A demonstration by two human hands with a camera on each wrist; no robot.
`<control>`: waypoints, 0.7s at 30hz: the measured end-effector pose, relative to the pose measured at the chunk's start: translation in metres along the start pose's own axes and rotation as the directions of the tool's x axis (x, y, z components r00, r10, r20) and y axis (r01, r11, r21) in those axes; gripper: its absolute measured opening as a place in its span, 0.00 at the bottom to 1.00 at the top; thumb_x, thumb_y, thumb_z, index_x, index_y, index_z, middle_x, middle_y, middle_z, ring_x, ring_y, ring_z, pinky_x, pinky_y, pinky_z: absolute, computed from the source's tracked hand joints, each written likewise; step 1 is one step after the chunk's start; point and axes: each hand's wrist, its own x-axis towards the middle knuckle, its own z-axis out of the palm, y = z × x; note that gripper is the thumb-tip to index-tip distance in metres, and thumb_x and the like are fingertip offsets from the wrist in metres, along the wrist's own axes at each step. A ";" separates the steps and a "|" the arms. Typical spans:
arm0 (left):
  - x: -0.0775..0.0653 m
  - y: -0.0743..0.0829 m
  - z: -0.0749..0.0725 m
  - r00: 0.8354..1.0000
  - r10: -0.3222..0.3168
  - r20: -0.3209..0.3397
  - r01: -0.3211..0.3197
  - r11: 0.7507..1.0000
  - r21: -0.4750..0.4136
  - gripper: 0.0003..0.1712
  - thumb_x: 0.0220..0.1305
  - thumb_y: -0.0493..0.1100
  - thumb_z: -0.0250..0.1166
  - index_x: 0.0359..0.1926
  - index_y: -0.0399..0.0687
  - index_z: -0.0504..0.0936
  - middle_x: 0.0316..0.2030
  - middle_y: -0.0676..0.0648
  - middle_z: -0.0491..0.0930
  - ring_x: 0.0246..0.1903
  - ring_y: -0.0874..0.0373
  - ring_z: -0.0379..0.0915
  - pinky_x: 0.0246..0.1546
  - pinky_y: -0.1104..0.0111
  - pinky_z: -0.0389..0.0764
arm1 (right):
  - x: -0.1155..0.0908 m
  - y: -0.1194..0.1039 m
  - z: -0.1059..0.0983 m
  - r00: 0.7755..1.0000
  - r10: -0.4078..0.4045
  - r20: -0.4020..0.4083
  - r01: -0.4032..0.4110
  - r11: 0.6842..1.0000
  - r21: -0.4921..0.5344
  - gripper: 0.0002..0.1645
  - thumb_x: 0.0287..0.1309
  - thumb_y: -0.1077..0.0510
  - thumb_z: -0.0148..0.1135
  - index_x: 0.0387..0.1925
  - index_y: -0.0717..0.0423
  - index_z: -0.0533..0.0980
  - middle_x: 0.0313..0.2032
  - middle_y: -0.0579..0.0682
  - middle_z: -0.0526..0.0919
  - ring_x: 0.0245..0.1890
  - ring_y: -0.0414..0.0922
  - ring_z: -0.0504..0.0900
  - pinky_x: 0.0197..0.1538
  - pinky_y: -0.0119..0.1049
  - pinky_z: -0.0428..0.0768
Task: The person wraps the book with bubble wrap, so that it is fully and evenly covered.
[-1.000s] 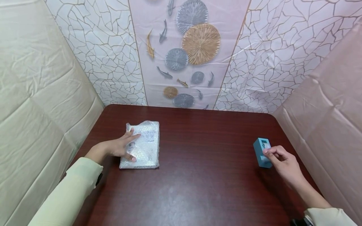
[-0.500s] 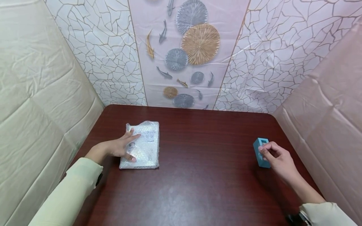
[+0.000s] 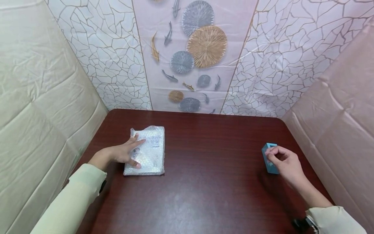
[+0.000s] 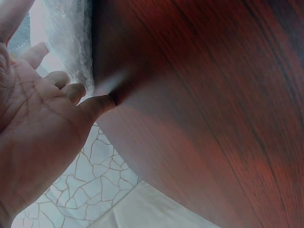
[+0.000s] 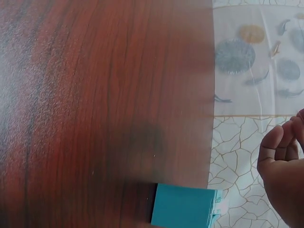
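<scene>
My left hand (image 3: 122, 152) rests with spread fingers on a flat white package (image 3: 152, 152) in clear bubble wrap, lying at the left of the table. In the left wrist view the wrap (image 4: 71, 38) shows beyond the fingers. My right hand (image 3: 287, 164) is at a small blue tape dispenser (image 3: 268, 164) on the right. Its thumb and forefinger are pinched together at what looks like the end of clear tape; the strip is hardly visible. In the right wrist view, the dispenser (image 5: 183, 206) stands below the right hand (image 5: 282, 175), with pale tape at its edge.
The dark red-brown table (image 3: 204, 162) has rounded far corners. A patterned cloth (image 3: 117, 65) hangs behind it, and beige padded sheets (image 3: 38, 113) stand along both sides. A dark watch (image 3: 305, 224) is on the right wrist.
My right hand has moved slightly left and away from me, its pinched fingers now covering more of the dispenser's top. The left hand and the package have stayed put.
</scene>
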 end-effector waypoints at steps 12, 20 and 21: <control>0.001 0.000 0.000 1.000 0.022 -0.004 -0.022 1.000 0.015 0.72 0.59 0.55 0.85 0.91 0.48 0.46 0.88 0.30 0.21 0.87 0.26 0.18 0.82 0.25 0.40 | 0.002 -0.006 0.007 0.997 0.040 0.072 -0.057 0.967 0.247 0.12 0.67 0.72 0.73 0.27 0.70 0.81 0.36 0.37 0.92 0.42 0.32 0.91 0.43 0.22 0.85; 0.000 0.001 0.001 1.000 0.027 -0.006 -0.027 0.999 0.018 0.72 0.59 0.55 0.85 0.90 0.48 0.46 0.88 0.30 0.22 0.87 0.27 0.19 0.82 0.26 0.41 | 0.006 -0.008 0.014 0.994 0.032 0.107 -0.065 0.945 0.321 0.15 0.65 0.74 0.74 0.35 0.63 0.73 0.36 0.40 0.95 0.32 0.35 0.92 0.35 0.27 0.87; -0.001 0.001 0.001 1.000 0.025 -0.006 -0.025 1.000 0.017 0.72 0.59 0.55 0.85 0.91 0.48 0.46 0.88 0.30 0.22 0.87 0.27 0.19 0.82 0.26 0.41 | 0.006 -0.008 0.014 0.993 0.024 0.113 -0.060 0.942 0.331 0.13 0.65 0.74 0.74 0.37 0.65 0.74 0.37 0.40 0.95 0.31 0.36 0.92 0.35 0.28 0.88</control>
